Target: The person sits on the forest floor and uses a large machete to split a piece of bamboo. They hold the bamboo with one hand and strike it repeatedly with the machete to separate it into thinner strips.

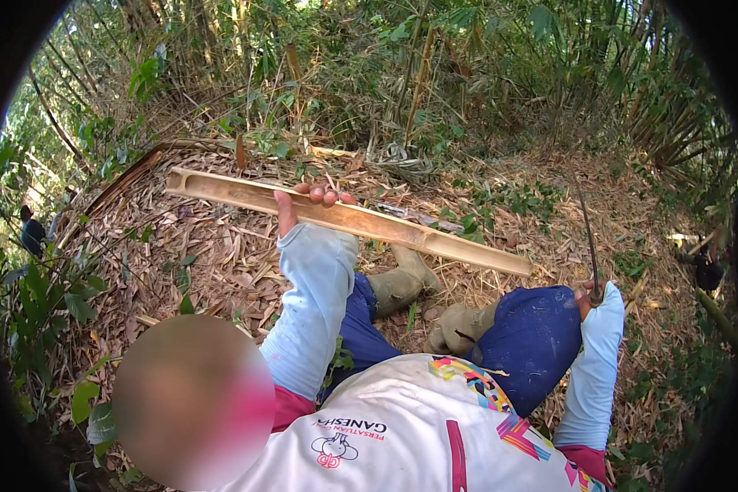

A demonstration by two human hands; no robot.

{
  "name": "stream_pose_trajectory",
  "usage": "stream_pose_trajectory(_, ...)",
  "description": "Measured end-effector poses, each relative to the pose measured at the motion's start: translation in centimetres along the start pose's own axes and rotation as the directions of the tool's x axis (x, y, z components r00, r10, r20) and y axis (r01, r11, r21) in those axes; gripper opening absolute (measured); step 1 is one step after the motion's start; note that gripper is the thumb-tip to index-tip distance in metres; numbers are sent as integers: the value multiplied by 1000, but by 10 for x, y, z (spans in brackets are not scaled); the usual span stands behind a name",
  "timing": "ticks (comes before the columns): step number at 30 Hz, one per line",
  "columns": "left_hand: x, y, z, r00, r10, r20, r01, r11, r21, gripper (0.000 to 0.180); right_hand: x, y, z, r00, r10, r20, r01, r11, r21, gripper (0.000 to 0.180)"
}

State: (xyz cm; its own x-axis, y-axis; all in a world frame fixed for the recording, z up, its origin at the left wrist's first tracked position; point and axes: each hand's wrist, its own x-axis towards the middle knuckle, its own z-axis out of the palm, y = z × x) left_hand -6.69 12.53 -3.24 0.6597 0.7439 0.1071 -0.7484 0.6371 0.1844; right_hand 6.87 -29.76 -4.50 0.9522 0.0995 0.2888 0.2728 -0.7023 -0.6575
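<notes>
A split length of bamboo (pixel 377 227) is held up in front of me, its pale hollow side showing. It slants down from the left to the right, with a node across it near the right part. My left hand (pixel 313 199) grips it left of its middle, fingers over the far edge and thumb at the near side. By my right knee, my right hand (pixel 588 298) is closed round the handle end of a machete (pixel 586 221). Its long dark blade points up and away, seen nearly edge-on, apart from the bamboo. The fingers mostly hide the handle.
Dry fallen leaves (pixel 213 246) cover the ground around my boots (pixel 463 328). A long brown strip (pixel 127 182) lies at the left. Bamboo stems and green plants (pixel 467 90) stand thickly beyond, and leafy plants (pixel 78 307) grow close on the left.
</notes>
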Motion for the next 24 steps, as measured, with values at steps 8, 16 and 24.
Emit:
stream_pose_trajectory(8, -18, -10, 9, 995, -98, 5, 98, 984, -149, 32, 2, -11, -13, 1000, -5, -16, 6, 998, 61, 30)
stream_pose_trajectory(16, -33, -26, 24, 982, -179, 64, 190, 951, -243, 33, 3, -28, -20, 994, 107, -17, -99, 962, 255, 41)
stream_pose_trajectory(24, -42, -32, 30, 971, -230, 68, 239, 905, -352, 32, 9, -4, -23, 988, 153, 20, -151, 936, 319, 42)
